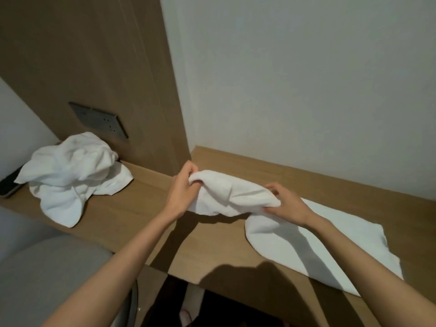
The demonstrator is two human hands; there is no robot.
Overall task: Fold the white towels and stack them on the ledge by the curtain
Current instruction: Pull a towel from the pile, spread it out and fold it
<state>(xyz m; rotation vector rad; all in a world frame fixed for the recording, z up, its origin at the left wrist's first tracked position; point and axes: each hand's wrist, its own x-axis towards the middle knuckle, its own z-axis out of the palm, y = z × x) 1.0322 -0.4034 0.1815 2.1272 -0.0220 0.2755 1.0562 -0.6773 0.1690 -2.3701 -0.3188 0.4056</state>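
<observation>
At centre frame, the left hand [182, 182] and right hand [286, 204] each pinch an end of a white towel [226, 193] lifted off the worktop [212, 251], likely to line up edges; its tail lies lower right, while a crumpled towel pile [70, 175] waits at left

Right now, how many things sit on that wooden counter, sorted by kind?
Towel being folded: 1
Crumpled towel heap: 1 (number of towels inside unclear)
Dark flat object: 1
Total: 3
</observation>
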